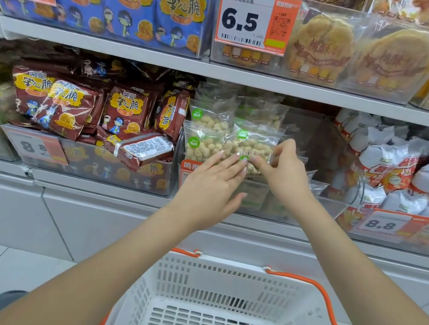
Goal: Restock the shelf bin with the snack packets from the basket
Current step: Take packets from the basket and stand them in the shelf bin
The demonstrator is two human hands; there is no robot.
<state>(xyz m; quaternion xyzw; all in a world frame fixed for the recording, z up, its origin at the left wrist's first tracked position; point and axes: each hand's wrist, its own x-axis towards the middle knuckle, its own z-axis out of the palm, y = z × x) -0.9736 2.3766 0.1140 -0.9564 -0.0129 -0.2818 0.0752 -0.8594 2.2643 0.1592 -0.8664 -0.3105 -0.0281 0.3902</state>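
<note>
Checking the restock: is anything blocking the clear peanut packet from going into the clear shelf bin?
Nothing visible does. Both hands, left and right, have the clear peanut packet at the clear plastic shelf bin, beside other peanut packets.

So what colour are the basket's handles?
Orange; the basket handles show best in the head view.

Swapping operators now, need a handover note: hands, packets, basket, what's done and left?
Left hand: fingers straight, resting against the front peanut packet. Right hand: grip pinching that same packet at its right edge, standing it up in the clear shelf bin.
More peanut packets already stand in the bin's left half; the right half looks unfilled.
Basket: no packets visible in the shown part.
Left: settle this packet, let go, check the basket's hidden near end.
</note>
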